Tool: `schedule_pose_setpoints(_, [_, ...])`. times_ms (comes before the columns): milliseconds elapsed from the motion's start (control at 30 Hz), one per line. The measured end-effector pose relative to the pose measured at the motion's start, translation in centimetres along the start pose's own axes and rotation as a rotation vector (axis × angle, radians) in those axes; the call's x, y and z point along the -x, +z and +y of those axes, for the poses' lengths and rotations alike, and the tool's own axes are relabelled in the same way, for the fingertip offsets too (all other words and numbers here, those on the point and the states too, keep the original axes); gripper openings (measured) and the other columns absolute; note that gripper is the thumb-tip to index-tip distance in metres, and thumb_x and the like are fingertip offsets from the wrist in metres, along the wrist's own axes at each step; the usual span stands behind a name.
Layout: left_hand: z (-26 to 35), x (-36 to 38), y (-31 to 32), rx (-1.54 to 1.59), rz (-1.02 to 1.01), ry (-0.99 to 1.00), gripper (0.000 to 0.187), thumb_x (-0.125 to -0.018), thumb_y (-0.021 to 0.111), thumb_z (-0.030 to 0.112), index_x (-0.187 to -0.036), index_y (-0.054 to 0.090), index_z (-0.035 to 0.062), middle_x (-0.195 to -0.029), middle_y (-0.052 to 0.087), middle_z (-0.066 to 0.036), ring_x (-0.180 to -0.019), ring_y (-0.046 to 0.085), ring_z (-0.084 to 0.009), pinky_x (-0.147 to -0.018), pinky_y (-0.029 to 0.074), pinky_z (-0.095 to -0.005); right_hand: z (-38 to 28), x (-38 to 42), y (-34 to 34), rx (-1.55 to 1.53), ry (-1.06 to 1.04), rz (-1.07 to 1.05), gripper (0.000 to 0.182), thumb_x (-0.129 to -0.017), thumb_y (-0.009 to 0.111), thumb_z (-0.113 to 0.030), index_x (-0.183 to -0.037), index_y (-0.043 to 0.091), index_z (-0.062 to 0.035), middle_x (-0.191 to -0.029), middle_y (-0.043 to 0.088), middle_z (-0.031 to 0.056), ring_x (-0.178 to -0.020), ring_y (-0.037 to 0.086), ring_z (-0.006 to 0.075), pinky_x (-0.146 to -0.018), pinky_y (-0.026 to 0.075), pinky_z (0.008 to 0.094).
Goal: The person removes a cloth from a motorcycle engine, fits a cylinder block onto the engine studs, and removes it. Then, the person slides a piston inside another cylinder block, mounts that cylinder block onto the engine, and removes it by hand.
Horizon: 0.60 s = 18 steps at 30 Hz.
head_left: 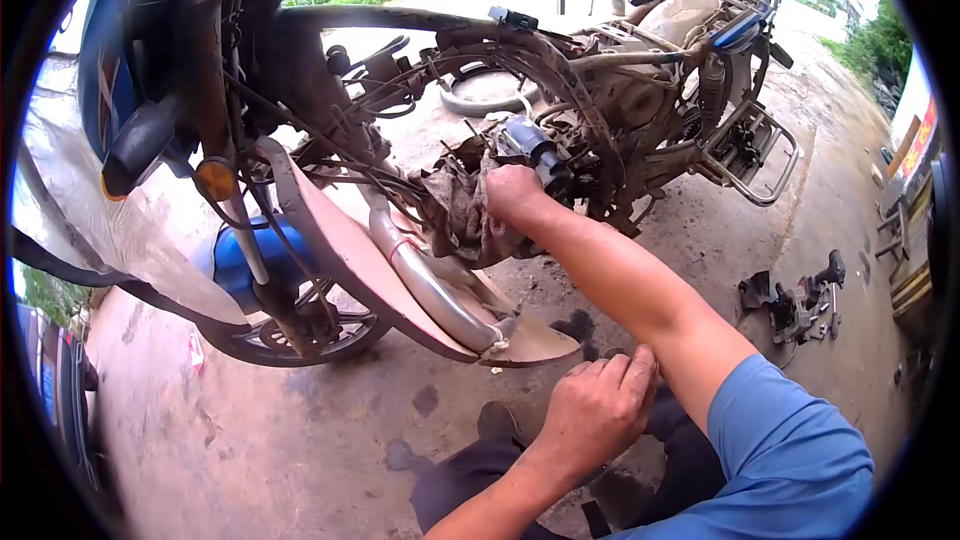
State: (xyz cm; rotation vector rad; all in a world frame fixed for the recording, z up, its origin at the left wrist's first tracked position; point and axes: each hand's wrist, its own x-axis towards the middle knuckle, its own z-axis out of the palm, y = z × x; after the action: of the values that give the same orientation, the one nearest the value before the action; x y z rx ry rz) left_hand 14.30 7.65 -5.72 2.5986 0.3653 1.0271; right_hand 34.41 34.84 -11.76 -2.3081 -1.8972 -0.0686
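My right hand (515, 192) is closed on a dirty brown rag (465, 205), pressing it against the engine area of a partly stripped motorcycle (575, 80). A silver and dark cylindrical part (535, 145) sits just above that hand. Lower down, my left hand (602, 402) has its fingers curled together, with the fingertips touching my right arm near the elbow. No object shows in it.
A curved fairing with a silver pipe (425, 285) juts toward me. The front wheel (300, 340) is at lower left. Removed metal parts (795, 305) lie on the ground at right. A loose tyre (480, 100) lies behind the frame.
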Motion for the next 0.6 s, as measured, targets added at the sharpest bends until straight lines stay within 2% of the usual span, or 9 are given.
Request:
schedule_pose_setpoints(67, [-0.2, -0.1, -0.2, 0.021, 0.01, -0.021, 0.029, -0.09, 0.077, 0.014, -0.114, 0.069, 0.0004, -0.074, 0.061, -0.008, -0.066, 0.067, -0.0256, -0.06, 0.055, -0.0383, 0.1, -0.4, 1.3, -0.127, 0.061, 0.082, 0.026, -0.085, 0.068, -0.025, -0.094, 0.081, -0.0042, -0.1, 0.079, 0.0201, -0.096, 0.077, 0.0384, -0.086, 0.063, 0.0485])
schedule_pose_setpoints(133, [-0.7, 0.0, -0.2, 0.005, 0.01, -0.028, 0.027, -0.091, 0.076, 0.014, -0.113, 0.069, 0.0007, -0.075, 0.062, -0.008, -0.066, 0.067, -0.0258, -0.06, 0.055, -0.0386, 0.5, -0.1, 0.7, -0.376, 0.1, 0.153, 0.037, -0.089, 0.069, -0.038, -0.1, 0.08, -0.0042, -0.101, 0.077, 0.0228, -0.097, 0.075, 0.0422, -0.087, 0.06, 0.0491])
schedule_pose_setpoints(167, [-0.8, 0.0, -0.2, -0.009, 0.013, -0.039, 0.026, -0.091, 0.076, 0.014, -0.112, 0.068, 0.001, -0.075, 0.062, -0.009, -0.066, 0.067, -0.026, -0.06, 0.055, -0.0389, 0.9, -0.6, 0.2, -0.518, 0.075, 0.154, 0.041, -0.09, 0.071, -0.043, -0.101, 0.08, -0.0044, -0.099, 0.077, 0.0236, -0.093, 0.076, 0.0386, -0.084, 0.06, 0.0467])
schedule_pose_setpoints(233, [-0.5, 0.1, -0.4, 0.0, 0.01, -0.059, 0.023, -0.092, 0.075, 0.014, -0.11, 0.067, 0.0015, -0.076, 0.062, -0.009, -0.066, 0.068, -0.0266, -0.061, 0.055, -0.0395, 0.3, -0.2, -2.3, -1.14, 0.007, 0.183, 0.038, -0.101, 0.068, -0.036, -0.098, 0.077, 0.0011, -0.086, 0.077, 0.0123, -0.083, 0.071, 0.017, -0.08, 0.057, 0.0351])
schedule_pose_setpoints(267, [-0.3, 0.1, -0.4, -0.005, -0.001, -0.064, 0.023, -0.092, 0.075, 0.015, -0.109, 0.067, 0.0014, -0.076, 0.062, -0.009, -0.067, 0.068, -0.0265, -0.061, 0.055, -0.0393, -0.3, 0.0, -4.4, -1.346, -0.024, 0.207, 0.035, -0.105, 0.065, -0.029, -0.099, 0.076, 0.0034, -0.089, 0.075, 0.0068, -0.083, 0.065, 0.0119, -0.078, 0.055, 0.032])
schedule_pose_setpoints(333, [0.3, 0.3, -0.3, -0.018, -0.012, -0.071, 0.022, -0.093, 0.074, 0.015, -0.109, 0.067, 0.0022, -0.076, 0.063, -0.009, -0.068, 0.069, -0.0274, -0.061, 0.056, -0.0396, -0.7, 1.6, -9.8, -1.474, -0.136, 0.3, 0.032, -0.106, 0.064, -0.027, -0.105, 0.074, 0.0035, -0.094, 0.073, 0.005, -0.082, 0.065, 0.0112, -0.076, 0.054, 0.03])
schedule_pose_setpoints(367, [0.6, 0.5, -0.3, -0.012, -0.015, -0.068, 0.022, -0.093, 0.074, 0.015, -0.109, 0.067, 0.0022, -0.076, 0.063, -0.009, -0.068, 0.069, -0.0274, -0.061, 0.056, -0.0396, -0.5, 2.2, -11.6, -1.753, -0.247, 0.247, 0.027, -0.106, 0.062, -0.023, -0.104, 0.073, 0.0013, -0.09, 0.071, 0.0036, -0.079, 0.065, 0.0106, -0.075, 0.055, 0.029])
schedule_pose_setpoints(567, [0.8, 0.5, 0.9, 0.019, -0.052, -0.134, 0.014, -0.094, 0.07, 0.017, -0.103, 0.066, 0.0056, -0.084, 0.069, -0.013, -0.073, 0.071, -0.0347, -0.064, 0.056, -0.0464, 2.9, 15.0, -25.5, -1.933, -0.069, 0.618, 0.021, -0.105, 0.061, -0.021, -0.113, 0.068, -0.0026, -0.101, 0.073, 0.0073, -0.089, 0.071, 0.0189, -0.081, 0.058, 0.0336])
schedule_pose_setpoints(600, [1.1, 0.6, 0.9, 0.02, -0.06, -0.119, 0.015, -0.094, 0.069, 0.017, -0.103, 0.065, 0.0055, -0.084, 0.07, -0.014, -0.074, 0.071, -0.035, -0.065, 0.057, -0.0468, 6.2, 17.3, -25.7, -1.257, -0.203, 0.913, 0.026, -0.104, 0.061, -0.024, -0.116, 0.068, -0.0018, -0.105, 0.073, 0.0091, -0.094, 0.072, 0.0217, -0.087, 0.059, 0.0364])
